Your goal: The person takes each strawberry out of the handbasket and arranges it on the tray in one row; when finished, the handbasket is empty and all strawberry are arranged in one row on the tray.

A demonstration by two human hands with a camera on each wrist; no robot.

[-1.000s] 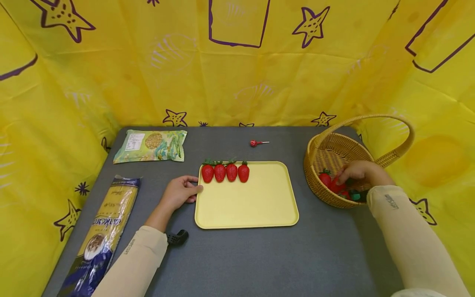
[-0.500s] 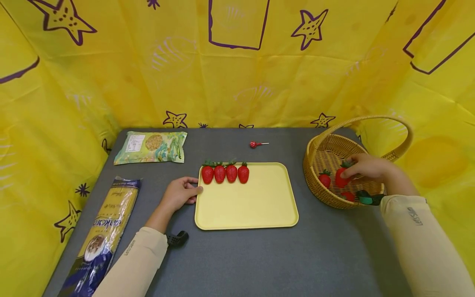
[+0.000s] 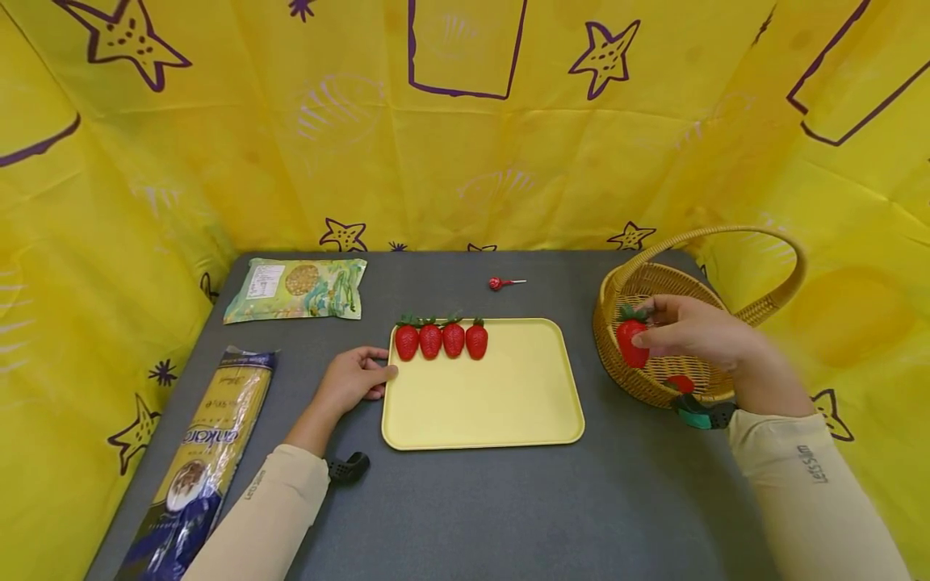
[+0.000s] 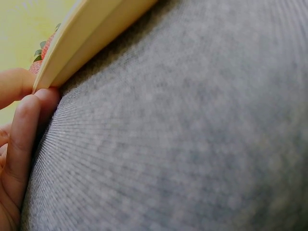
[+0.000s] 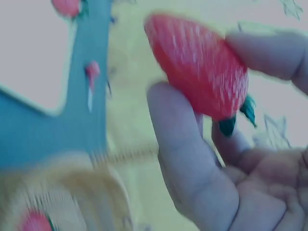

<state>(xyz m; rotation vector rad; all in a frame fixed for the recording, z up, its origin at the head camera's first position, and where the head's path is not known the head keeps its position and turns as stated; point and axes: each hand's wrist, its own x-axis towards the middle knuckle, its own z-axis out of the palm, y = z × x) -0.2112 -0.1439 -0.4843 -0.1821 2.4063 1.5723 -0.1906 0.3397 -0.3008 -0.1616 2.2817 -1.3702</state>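
My right hand (image 3: pixel 701 332) pinches a red strawberry (image 3: pixel 630 342) with green leaves between thumb and fingers, over the left side of the wicker basket (image 3: pixel 614 373). The right wrist view shows this strawberry (image 5: pixel 199 67) close up, its leaves toward the palm. Another strawberry (image 3: pixel 680 382) lies in the basket, partly covered by the wrist strap. At the left rim of the pale yellow tray (image 3: pixel 483 411), my left hand (image 3: pixel 353 378) grips the edge, thumb above and fingers at the underside. Several strawberries (image 3: pixel 431 340) stand in a row along the tray's back left edge.
A red lollipop (image 3: pixel 497 283) lies behind the tray. Toward the back left is a green patterned packet (image 3: pixel 301 289); a long pasta packet (image 3: pixel 207 436) lies along the left side. The basket's tall handle (image 3: pixel 785 294) arches up at right. Yellow cloth (image 3: pixel 465 161) surrounds the grey table.
My right hand has lifted a strawberry from the basket's bottom and brought it left toward the near-left rim. The left hand stays at the tray's edge.
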